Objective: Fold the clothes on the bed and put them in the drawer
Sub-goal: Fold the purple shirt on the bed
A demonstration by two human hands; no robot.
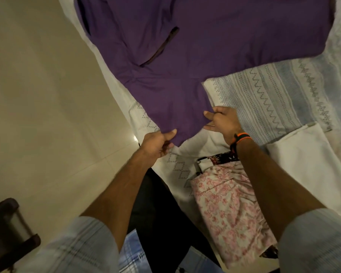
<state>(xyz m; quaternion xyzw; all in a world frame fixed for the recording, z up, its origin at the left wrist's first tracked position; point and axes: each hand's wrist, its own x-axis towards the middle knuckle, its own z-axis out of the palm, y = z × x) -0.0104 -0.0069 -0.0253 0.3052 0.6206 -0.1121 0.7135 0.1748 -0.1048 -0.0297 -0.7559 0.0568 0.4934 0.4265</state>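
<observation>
Purple garment [195, 46]: spread flat on the bed [283, 91], filling the view from 10 to 2 o'clock, one sleeve reaching down toward 6 o'clock.
Left hand [158, 143]: pinches the sleeve's end corner between thumb and curled fingers.
Right hand [220, 121]: grips the same sleeve end at its other corner, just beside the left hand at 3 o'clock of it; an orange band sits on the wrist.
Other clothes: pink floral cloth [230, 209] at 5 o'clock, white cloth [311, 164] at 4 o'clock.
Step in hand: probably folding the sleeve in over the body.
Next move: lift the sleeve end evenly and lay it across the garment without wrinkling.
Drawer: not in view.
</observation>
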